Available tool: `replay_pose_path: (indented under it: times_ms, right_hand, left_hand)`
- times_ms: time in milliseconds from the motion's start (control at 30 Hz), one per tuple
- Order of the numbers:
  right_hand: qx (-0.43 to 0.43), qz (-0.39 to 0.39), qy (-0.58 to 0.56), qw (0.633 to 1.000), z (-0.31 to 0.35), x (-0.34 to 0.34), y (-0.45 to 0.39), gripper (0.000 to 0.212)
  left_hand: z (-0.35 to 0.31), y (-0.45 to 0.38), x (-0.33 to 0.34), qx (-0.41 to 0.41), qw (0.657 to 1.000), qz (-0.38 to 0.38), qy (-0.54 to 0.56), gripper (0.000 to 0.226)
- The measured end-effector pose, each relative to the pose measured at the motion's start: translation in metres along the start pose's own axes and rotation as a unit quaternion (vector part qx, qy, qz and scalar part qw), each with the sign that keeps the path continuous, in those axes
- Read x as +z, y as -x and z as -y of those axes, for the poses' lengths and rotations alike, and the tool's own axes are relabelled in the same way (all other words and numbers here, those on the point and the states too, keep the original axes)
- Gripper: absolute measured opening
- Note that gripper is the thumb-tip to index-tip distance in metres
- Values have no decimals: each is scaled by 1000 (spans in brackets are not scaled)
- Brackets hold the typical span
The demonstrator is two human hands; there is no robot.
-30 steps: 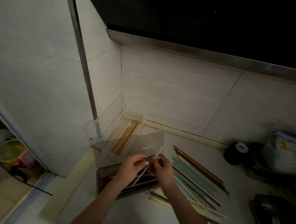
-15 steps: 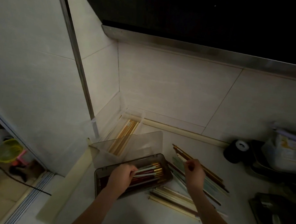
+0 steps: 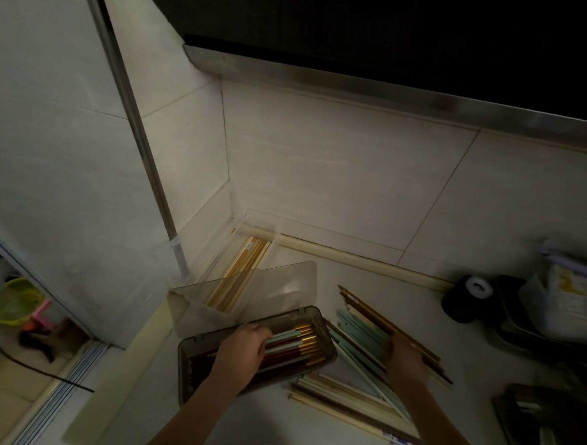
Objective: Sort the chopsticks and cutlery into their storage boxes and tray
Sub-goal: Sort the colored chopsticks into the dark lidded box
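Note:
A dark translucent storage box point(image 3: 327, 329) lies open on the counter, its lid point(image 3: 282, 286) raised behind it. Inside it lie red, mint and gold-tipped chopsticks point(image 3: 299, 345). My left hand point(image 3: 241, 350) is inside the box, its fingers curled over the near end of a mint chopstick. To the right lies a loose pile of mint, brown and cream chopsticks point(image 3: 358, 331). My right hand point(image 3: 404, 361) is down on that pile, and its fingertips are hidden among the sticks.
A clear box of wooden chopsticks point(image 3: 245, 264) stands in the wall corner behind the lid. A black roll of tape point(image 3: 465, 299), a dark tray point(image 3: 517, 336) with packets and another dark tray point(image 3: 546, 429) sit at the right.
Both hands held a mint chopstick over the box a second ago. My left hand has since lowered it into the box, while my right hand moved right and down onto the loose pile.

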State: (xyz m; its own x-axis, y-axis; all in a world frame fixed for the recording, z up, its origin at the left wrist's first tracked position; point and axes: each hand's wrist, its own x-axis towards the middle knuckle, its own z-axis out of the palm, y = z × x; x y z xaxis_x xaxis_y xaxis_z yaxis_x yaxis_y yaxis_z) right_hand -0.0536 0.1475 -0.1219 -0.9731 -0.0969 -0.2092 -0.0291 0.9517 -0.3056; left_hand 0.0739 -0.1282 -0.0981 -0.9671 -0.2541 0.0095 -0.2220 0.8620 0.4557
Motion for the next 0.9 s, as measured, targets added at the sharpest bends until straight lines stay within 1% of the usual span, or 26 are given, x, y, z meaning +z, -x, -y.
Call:
replay_pose_path:
  times_ms: [133, 233, 333, 567, 700, 767, 833, 900]
  right_hand:
    - [-11, 12, 61, 998, 0, 1, -2, 29]
    - [-8, 17, 78, 997, -1, 2, -3, 31]
    - [7, 28, 97, 995, -1, 2, -5, 27]
    - [1, 25, 133, 991, 1, 1, -3, 33]
    - [-30, 41, 120, 991, -2, -4, -2, 30]
    - [-57, 25, 106, 992, -5, -1, -3, 24]
    - [-57, 5, 65, 996, -5, 1, 0, 18]
    - [-46, -22, 38, 998, -1, 1, 3, 19]
  left_hand:
    - [-4, -2, 0, 8, 1000, -9, 6, 26]
    - [-8, -4, 0, 7, 1000, -8, 5, 26]
    - [-10, -5, 0, 11, 1000, -6, 6, 26]
    - [-14, -6, 1, 20, 1000, -5, 2, 27]
    - [-14, -7, 1, 23, 1000, -4, 9, 26]
    - [-15, -8, -1, 21, 1000, -8, 13, 25]
    - [-16, -10, -3, 21, 999, -17, 20, 25]
    - [-19, -11, -4, 18, 999, -25, 33, 26]
